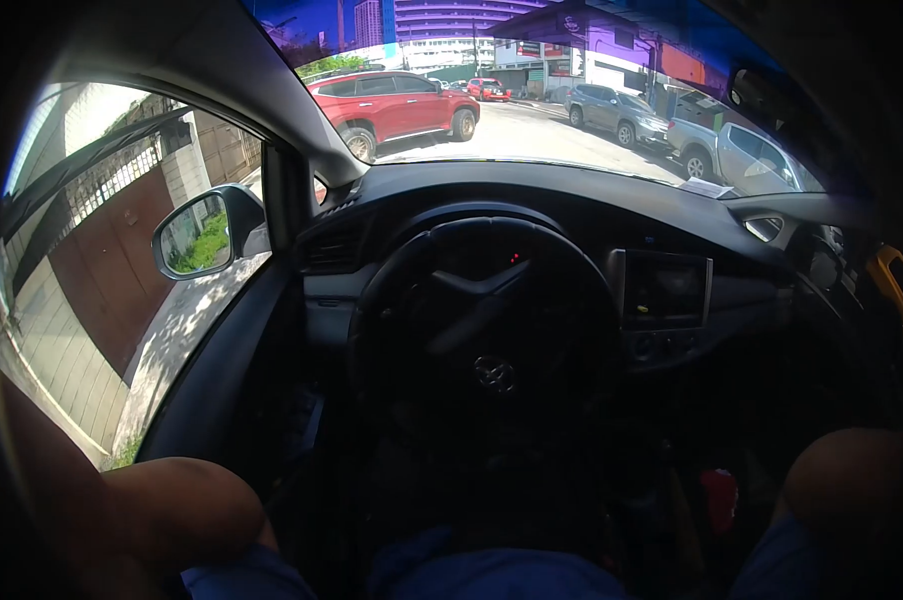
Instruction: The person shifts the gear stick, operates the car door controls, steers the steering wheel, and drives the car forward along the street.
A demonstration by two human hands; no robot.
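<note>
Neither of my hands shows. My bent left arm (187,505) rises at the lower left, beside the driver's door, and its hand lies outside the picture. On the far right my right arm (847,475) is bent too, and the hand beyond it is lost in the dark edge. In front of me stands the black steering wheel (487,225), with an emblem (495,374) at its hub and no hand on it. Blue clothing (492,575) covers my lap or torso at the bottom.
A dark display screen (667,290) sits in the dashboard (562,185) right of the wheel. The side mirror (197,238) is outside the left window. Through the windshield are a red SUV (402,105), a grey SUV (617,112) and a silver pickup (737,150). Something red (720,498) lies low right.
</note>
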